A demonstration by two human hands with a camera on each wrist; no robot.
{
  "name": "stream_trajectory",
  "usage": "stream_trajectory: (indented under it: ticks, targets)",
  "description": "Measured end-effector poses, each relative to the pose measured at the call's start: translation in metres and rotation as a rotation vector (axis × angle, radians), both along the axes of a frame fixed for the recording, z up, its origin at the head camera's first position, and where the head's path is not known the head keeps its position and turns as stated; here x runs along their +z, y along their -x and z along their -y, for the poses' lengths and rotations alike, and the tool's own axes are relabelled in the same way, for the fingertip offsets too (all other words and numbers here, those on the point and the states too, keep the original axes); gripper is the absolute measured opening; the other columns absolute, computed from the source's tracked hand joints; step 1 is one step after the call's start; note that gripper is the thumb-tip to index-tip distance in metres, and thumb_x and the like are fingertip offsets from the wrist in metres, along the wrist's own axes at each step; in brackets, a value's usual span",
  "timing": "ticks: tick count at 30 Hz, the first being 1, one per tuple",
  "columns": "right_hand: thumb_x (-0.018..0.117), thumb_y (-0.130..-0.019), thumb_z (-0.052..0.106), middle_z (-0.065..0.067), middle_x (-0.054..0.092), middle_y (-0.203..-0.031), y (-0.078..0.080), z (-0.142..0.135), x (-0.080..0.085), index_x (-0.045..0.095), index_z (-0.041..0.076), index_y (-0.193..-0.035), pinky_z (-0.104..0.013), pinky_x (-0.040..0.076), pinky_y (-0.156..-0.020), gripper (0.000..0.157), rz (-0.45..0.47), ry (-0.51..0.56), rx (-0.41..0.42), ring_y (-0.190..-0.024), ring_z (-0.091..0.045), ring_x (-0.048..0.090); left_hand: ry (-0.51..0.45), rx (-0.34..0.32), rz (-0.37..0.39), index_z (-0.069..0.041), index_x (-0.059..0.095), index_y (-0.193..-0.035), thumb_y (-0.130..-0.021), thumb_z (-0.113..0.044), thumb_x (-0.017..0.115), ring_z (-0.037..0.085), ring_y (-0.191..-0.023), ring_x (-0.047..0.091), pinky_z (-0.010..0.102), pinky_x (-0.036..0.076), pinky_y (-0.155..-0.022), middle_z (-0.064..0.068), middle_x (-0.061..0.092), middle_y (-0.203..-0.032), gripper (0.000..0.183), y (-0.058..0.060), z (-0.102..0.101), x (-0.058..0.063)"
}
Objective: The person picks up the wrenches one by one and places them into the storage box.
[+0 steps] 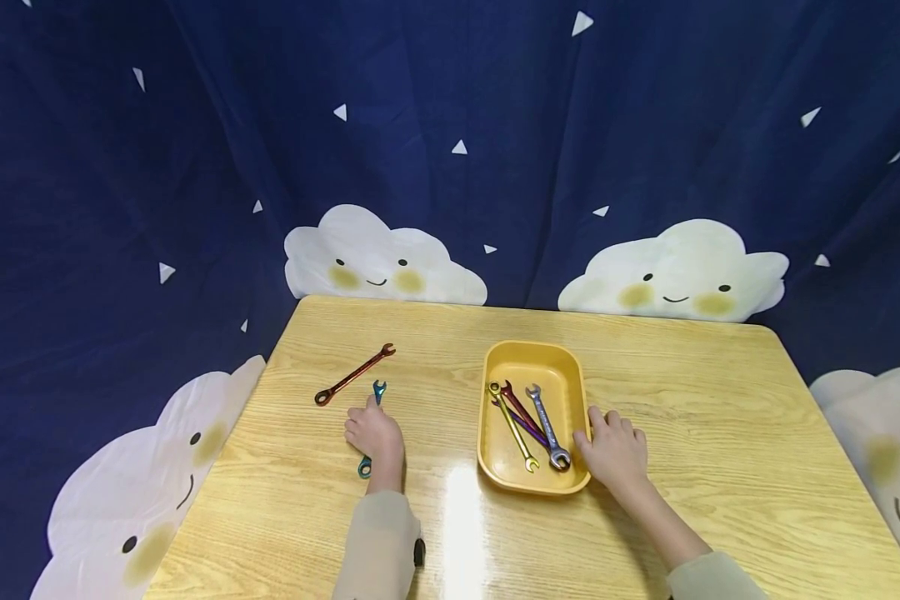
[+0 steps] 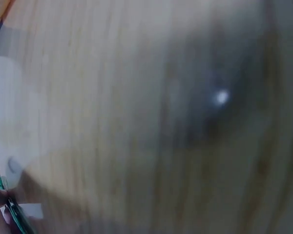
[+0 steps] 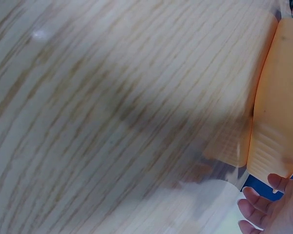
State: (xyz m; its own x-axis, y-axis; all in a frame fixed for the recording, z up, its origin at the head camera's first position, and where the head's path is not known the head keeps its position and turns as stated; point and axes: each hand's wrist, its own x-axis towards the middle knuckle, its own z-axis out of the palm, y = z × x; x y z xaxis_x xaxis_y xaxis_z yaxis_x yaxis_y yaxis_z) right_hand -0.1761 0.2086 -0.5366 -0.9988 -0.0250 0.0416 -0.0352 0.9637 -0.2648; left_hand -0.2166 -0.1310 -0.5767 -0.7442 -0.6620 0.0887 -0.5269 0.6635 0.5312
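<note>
On the left of the table, my left hand [image 1: 375, 432] holds a blue-green combination wrench [image 1: 365, 467] across its middle, whose two ends stick out past the fingers. The left wrist view catches part of this green wrench [image 2: 20, 219] at its lower left edge. A red wrench [image 1: 355, 376] lies slantwise beyond that hand. My right hand [image 1: 616, 447] is at the right rim of a yellow tray [image 1: 534, 350], thumb at the rim and fingers loosely spread outside. Inside the tray are several wrenches, among them a yellow one [image 1: 513, 427] and a blue-silver one [image 1: 544, 421].
The tray stands near the middle of the light wooden table [image 1: 720, 433]. A dark blue curtain [image 1: 525, 192] with cloud shapes hangs behind the table's far edge and beside it.
</note>
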Motion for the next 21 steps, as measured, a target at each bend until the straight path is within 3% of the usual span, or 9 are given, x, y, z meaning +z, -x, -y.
stream_trajectory:
  ticks: [21]
  targets:
    - [0.044,-0.088,0.035,-0.023,0.050,-0.103,-0.0009,0.0009,-0.0004,0.045,0.005,-0.121,-0.056,0.032,-0.079,0.044,0.001,0.004,-0.003,-0.095,-0.043,0.047,0.002,-0.083,-0.035,-0.009,0.058,-0.118,-0.087,-0.008,0.056,0.038,-0.090,0.045,0.047,0.035,-0.078,0.024,0.051,-0.099,0.031,-0.0033,0.0010,-0.0051]
